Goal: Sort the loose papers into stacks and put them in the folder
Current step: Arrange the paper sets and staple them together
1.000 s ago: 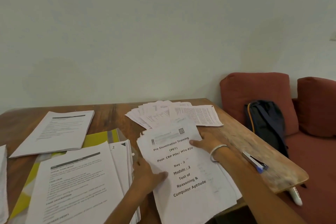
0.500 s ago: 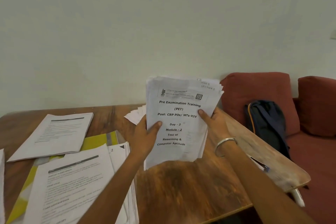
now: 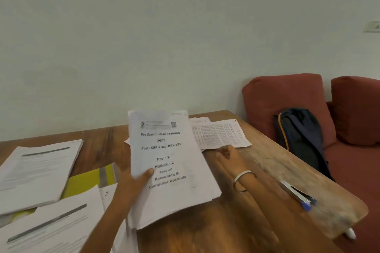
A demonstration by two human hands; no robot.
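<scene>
Left hand (image 3: 135,183) grips a thick stack of papers (image 3: 170,170) by its left edge, thumb curled over the front page just beside the words "Test of", other fingers hidden behind. Stack is lifted and tilted, top leaning away toward the wall, bottom corner hanging over the table (image 3: 257,172); cover reads "Pre Examination Training (PET)", Day 2, Module 2. Right hand (image 3: 228,155) is to the right of the stack, off the paper, fingers loosely curled w/ nothing in them, low over the wood; a bangle (image 3: 243,181) sits on that wrist. Beyond the right hand, a few loose sheets (image 3: 220,133) lie fanned on the table, partly hidden behind the held stack. Left of the gripping hand: a yellow folder (image 3: 88,182) lying flat, w/ a stapled packet (image 3: 39,170) over its far-left side and another packet (image 3: 51,224) over its near end. Right of the right forearm, near the table edge, lies a pen (image 3: 298,195) w/ a blue tip. Past the table, a dark backpack (image 3: 300,139) leans on a red sofa (image 3: 287,100).
</scene>
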